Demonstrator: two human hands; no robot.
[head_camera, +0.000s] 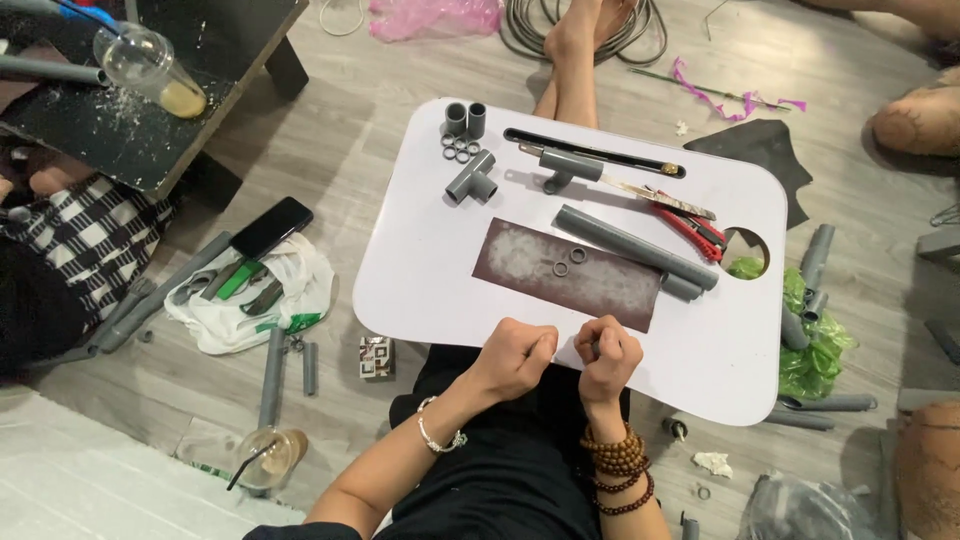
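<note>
White bench (440, 290) on wood floor (350, 150), grey pipe (635, 250) and sandpaper sheet (570, 272) before you. Your left hand (515, 357) fisted, contents hidden; right hand (608, 352) clenched round small grey piece (595, 347) at near edge.
</note>
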